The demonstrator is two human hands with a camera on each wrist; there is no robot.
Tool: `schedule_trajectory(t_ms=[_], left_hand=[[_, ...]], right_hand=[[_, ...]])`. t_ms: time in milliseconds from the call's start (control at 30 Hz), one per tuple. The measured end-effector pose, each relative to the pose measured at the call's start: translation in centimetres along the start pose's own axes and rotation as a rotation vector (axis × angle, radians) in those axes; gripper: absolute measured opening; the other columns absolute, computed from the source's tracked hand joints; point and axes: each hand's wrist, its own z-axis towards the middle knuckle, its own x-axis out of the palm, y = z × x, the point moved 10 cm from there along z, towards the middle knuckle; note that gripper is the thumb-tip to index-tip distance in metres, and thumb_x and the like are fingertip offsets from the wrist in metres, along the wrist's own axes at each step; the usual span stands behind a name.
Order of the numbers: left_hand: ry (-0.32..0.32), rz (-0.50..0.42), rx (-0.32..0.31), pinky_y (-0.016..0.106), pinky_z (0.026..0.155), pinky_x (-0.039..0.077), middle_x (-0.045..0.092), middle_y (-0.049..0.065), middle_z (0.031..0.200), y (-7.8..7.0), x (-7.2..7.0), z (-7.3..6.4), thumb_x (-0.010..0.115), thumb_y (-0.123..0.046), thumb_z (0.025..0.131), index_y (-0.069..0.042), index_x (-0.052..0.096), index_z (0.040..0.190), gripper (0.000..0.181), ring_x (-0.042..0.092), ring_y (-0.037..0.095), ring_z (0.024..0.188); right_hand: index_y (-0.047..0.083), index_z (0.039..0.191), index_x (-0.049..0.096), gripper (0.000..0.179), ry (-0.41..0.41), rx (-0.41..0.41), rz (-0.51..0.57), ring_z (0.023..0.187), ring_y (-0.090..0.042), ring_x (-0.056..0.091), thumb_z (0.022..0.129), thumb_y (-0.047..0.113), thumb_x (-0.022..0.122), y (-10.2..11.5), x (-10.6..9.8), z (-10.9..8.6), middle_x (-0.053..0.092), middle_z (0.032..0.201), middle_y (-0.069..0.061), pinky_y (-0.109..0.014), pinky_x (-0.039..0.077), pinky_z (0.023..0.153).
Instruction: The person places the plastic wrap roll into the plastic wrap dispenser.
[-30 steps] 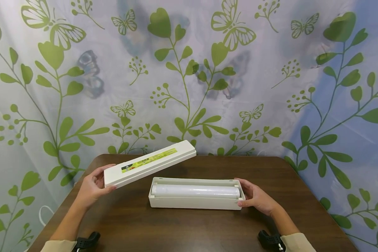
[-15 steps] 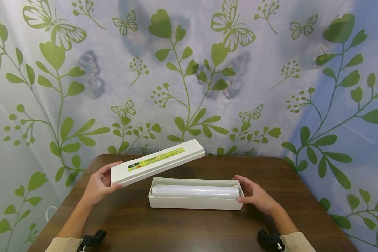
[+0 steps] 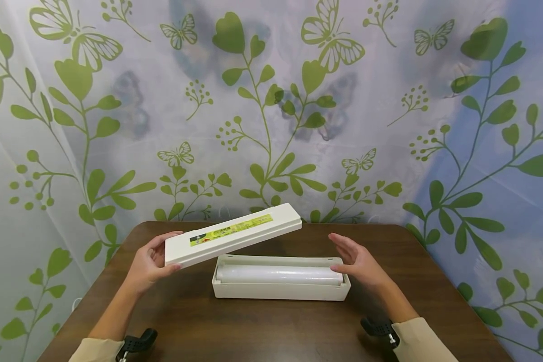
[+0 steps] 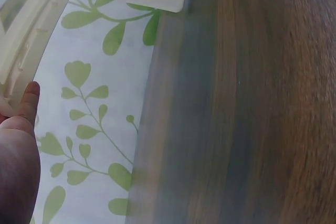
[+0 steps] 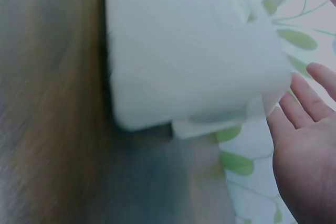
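Observation:
My left hand holds a long white box lid by its left end, thumb in front. The lid hangs tilted above the table, right end higher, with a yellow-green label on top. Its ribbed underside shows in the left wrist view. Below it, an uncovered white box lies on the table with a shiny white roll, apparently cling film, inside. My right hand hovers at the box's right end, fingers spread and gripping nothing. In the right wrist view that hand appears beside the blurred box end.
The brown wooden table extends in front of the box and to both sides. Behind it hangs a pale curtain printed with green leaves and butterflies. Black straps circle both wrists.
My left hand has carried the lid rightward, over the back left of the box. My right hand has let go of the box's right end and risen slightly.

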Motion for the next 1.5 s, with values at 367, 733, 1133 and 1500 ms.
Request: schedule_trajectory(t_ms=[367, 733, 1133, 1500], left_hand=[[0.011, 0.002, -0.009, 0.016, 0.089, 0.053, 0.058, 0.005, 0.139, 0.0, 1.0, 0.4, 0.075, 0.023, 0.072, 0.015, 0.047, 0.139, 0.074, 0.059, 0.005, 0.114], [0.038, -0.003, -0.014, 0.016, 0.088, 0.053, 0.057, 0.006, 0.138, 0.1, 1.8, 0.7, 0.076, 0.021, 0.072, 0.015, 0.047, 0.14, 0.075, 0.058, 0.006, 0.114], [0.078, -0.091, 0.038, 0.017, 0.09, 0.053, 0.053, 0.021, 0.142, 0.0, 2.7, 0.6, 0.073, 0.024, 0.071, 0.019, 0.045, 0.137, 0.073, 0.057, 0.007, 0.117], [0.096, -0.088, 0.008, 0.018, 0.091, 0.053, 0.054, 0.019, 0.145, 0.1, 3.4, 0.6, 0.074, 0.022, 0.073, 0.017, 0.046, 0.138, 0.07, 0.057, 0.007, 0.121]], right_hand=[[0.009, 0.159, 0.033, 0.087, 0.016, 0.004, -0.004, 0.152, -0.022, 0.036, 0.087, 0.011, 0.082, 1.6, 1.3, 3.2, 0.032, 0.166, -0.017, -0.031, 0.038, 0.115], [0.005, 0.16, 0.029, 0.091, 0.024, -0.003, 0.045, 0.152, -0.039, 0.031, 0.086, 0.007, 0.081, 2.6, 2.4, 5.2, 0.033, 0.165, -0.018, -0.039, 0.038, 0.116], [0.01, 0.162, 0.024, 0.094, 0.049, -0.004, 0.115, 0.145, -0.017, 0.045, 0.086, 0.002, 0.08, 2.7, 3.5, 6.5, 0.032, 0.165, -0.015, -0.031, 0.048, 0.11], [0.001, 0.162, 0.02, 0.098, 0.062, 0.003, 0.161, 0.126, -0.006, 0.057, 0.085, -0.002, 0.08, 2.7, 3.5, 6.9, 0.031, 0.163, -0.024, -0.026, 0.058, 0.089]])
